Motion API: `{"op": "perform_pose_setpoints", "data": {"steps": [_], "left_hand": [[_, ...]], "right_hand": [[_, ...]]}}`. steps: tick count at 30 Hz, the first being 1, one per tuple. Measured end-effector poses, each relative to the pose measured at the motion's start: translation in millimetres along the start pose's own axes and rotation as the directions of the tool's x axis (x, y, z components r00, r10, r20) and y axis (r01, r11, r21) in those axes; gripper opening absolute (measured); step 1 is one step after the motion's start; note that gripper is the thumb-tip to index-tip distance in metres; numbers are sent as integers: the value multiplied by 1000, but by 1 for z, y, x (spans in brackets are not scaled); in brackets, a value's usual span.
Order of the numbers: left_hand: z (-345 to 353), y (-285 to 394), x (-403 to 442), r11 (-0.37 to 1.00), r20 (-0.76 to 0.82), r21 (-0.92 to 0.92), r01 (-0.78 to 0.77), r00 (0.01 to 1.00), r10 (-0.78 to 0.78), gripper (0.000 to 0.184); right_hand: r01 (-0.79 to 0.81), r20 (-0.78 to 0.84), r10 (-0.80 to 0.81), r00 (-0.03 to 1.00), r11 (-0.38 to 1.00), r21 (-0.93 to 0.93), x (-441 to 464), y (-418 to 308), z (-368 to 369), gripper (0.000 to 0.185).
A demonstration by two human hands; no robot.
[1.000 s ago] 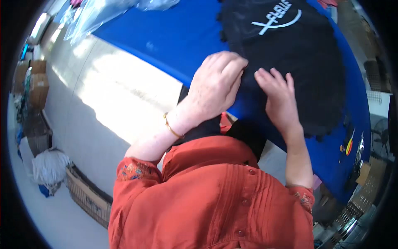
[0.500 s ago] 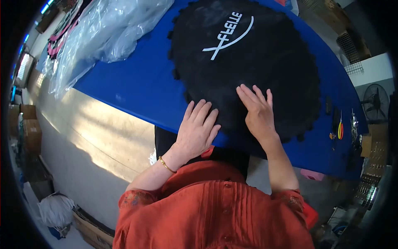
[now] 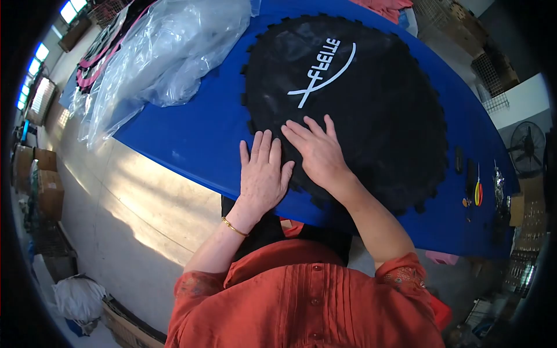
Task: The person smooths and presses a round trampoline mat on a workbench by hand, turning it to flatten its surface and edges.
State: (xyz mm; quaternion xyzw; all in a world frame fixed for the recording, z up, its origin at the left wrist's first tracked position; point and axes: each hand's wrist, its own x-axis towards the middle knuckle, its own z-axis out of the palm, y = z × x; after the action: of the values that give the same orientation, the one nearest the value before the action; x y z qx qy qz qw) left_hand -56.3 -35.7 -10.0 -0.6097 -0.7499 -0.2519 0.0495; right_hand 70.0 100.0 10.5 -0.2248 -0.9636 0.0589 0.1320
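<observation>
A round black fabric mat (image 3: 371, 127) with small tabs all along its rim lies flat on the blue-covered table (image 3: 174, 139). White lettering and a curved white line are printed on its upper part. My left hand (image 3: 262, 171) rests flat at the mat's lower-left edge, fingers stretched out, partly over the blue cover. Just right of it, my right hand (image 3: 319, 152) lies palm down on the black fabric with its fingers spread. Neither hand holds anything.
Clear plastic sheeting (image 3: 168, 52) covers the table's far left, beside pink-and-black strips (image 3: 93, 72). Yellow-red handled snips (image 3: 478, 192) and small tools lie on the right. A fan (image 3: 527, 148) stands beyond. Cardboard boxes (image 3: 49, 185) are on the left.
My right hand has slid left across the mat, closer to my left hand. My left hand has moved slightly left and turned more upright. The whole view has shifted a little.
</observation>
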Motion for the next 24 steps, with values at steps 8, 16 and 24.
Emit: {"op": "perform_pose_setpoints", "data": {"steps": [8, 16, 24], "left_hand": [[6, -3, -2, 1000, 22, -19, 18, 1000, -18, 61], [6, -2, -2, 1000, 8, -9, -1, 1000, 1, 61], [5, -3, -1, 999, 1, -38, 9, 1000, -9, 61]], "right_hand": [[-13, -3, 13, 1000, 1000, 9, 4, -14, 1, 54], [-33, -86, 25, 996, 995, -97, 19, -6, 8, 55], [-29, -47, 26, 999, 998, -63, 8, -22, 3, 54]]}}
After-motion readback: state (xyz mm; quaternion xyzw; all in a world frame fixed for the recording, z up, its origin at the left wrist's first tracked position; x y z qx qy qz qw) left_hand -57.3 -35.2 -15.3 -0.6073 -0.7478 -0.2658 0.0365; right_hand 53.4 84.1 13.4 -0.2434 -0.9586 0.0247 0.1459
